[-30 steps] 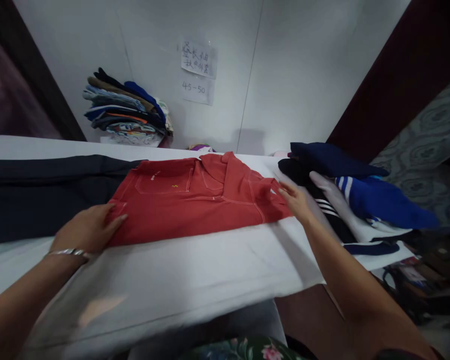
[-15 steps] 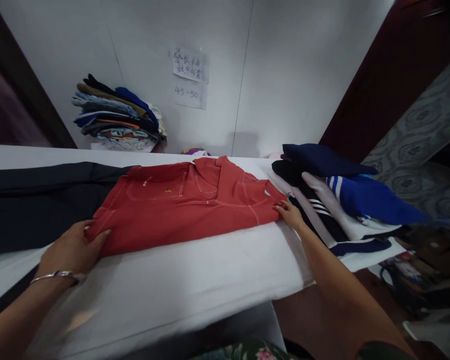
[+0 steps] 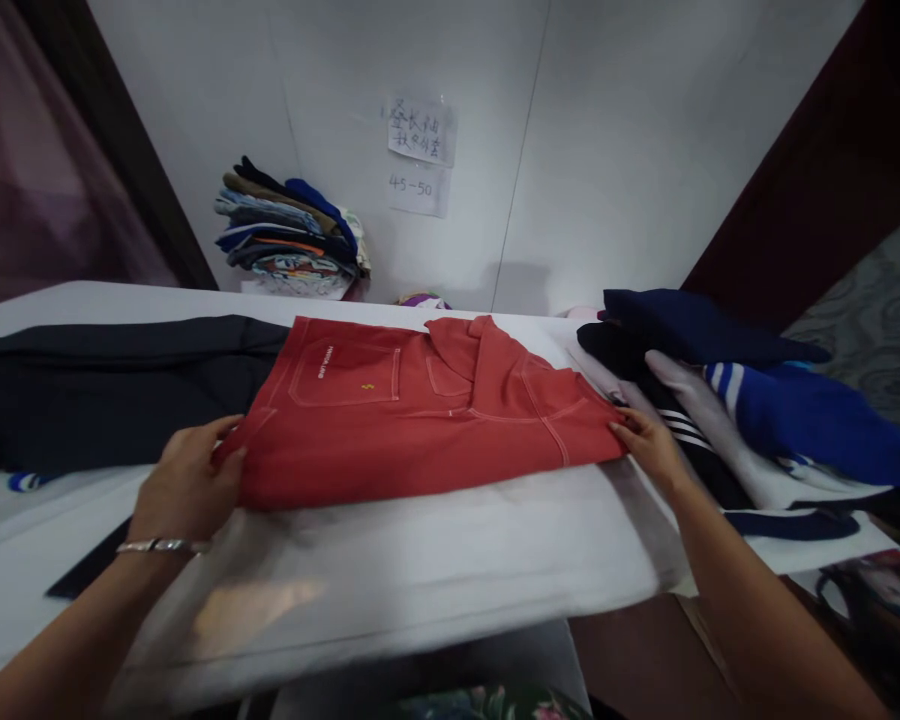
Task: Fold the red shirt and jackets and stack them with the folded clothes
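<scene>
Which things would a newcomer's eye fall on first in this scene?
Probably the red garment first: it lies across the middle of the white table, the left hand and the right hand gripping its two ends. After that, perhaps the blue clothing on the right and the stack of folded clothes at upper left.

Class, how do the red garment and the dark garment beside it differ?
The red garment shows pale stitching; the dark garment shows none. The left hand and right hand hold the red garment's ends; neither grips the dark garment. Both lie on the white surface.
</scene>
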A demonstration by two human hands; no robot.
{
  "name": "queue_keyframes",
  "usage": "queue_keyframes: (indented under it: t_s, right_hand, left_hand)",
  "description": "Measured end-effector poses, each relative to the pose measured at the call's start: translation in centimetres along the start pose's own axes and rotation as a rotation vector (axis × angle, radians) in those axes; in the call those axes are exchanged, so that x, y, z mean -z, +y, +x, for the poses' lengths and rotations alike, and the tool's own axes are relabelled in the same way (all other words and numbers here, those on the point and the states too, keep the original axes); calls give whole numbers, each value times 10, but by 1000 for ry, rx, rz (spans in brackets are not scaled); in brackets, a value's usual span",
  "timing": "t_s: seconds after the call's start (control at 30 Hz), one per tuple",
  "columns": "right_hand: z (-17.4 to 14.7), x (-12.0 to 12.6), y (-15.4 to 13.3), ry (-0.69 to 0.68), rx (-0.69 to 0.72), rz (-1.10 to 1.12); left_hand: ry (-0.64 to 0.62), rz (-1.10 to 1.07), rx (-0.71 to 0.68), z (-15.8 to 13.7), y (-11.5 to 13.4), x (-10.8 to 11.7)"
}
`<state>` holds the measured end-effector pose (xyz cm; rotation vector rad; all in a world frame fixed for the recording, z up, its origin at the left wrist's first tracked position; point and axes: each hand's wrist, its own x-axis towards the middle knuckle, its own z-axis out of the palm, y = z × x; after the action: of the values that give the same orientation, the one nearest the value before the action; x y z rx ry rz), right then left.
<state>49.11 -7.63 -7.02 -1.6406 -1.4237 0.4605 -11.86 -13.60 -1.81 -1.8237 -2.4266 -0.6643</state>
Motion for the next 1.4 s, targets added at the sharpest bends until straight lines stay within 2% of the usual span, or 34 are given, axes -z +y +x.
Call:
queue_keyframes:
  t_s: [0.13, 0.2, 0.37, 0.47, 0.6, 0.63, 0.77, 0.87, 0.93, 1.07, 1.13, 1.2, 1.3, 1.4]
  right_hand:
    - [-22, 2, 12, -113, 24, -228]
    - [-26, -1, 9, -135, 31, -370]
    - [-16, -6, -21, -214, -96, -687]
    - [-9, -14, -30, -223, -61, -735]
    - [-8, -28, -22, -207, -54, -772]
    - [-8, -30, -19, -195, -50, -777]
    - [-12, -34, -13, -161, -27, -791]
    - [-16, -33, -17, -136, -30, -815]
    - [-19, -32, -23, -94, 39, -803]
    - [-26, -41, -37, 61, 370, -586]
    - [-30, -52, -41, 52, 460, -479]
    - [-34, -63, -40, -43, 470, -444]
    - [-37, -75, -34, -165, 434, -453]
    - [-38, -79, -30, -162, 379, -479]
  left_hand:
    - [-214, 27, 25, -13, -15, -12]
    - [-224, 16, 49, -13, -18, -14]
    - [-250, -39, 126, 0, -6, -2]
    - [-237, -34, 100, 5, 2, 1]
    - [-48, 5, 46, 3, 7, -6]
    - [-43, 33, 46, 1, 8, -8]
    - [-246, 156, 70, -3, 14, -14]
    - [-279, 242, 31, -2, 17, -13]
    - [-275, 331, -10, 1, 16, -9]
    - [-187, 438, -113, 16, 23, -3]
    - [-153, 371, -165, 27, 38, -6]
    - [-160, 259, -213, 39, 63, -13]
    - [-207, 88, -319, 57, 115, -34]
    - [-272, -113, -410, 74, 173, -62]
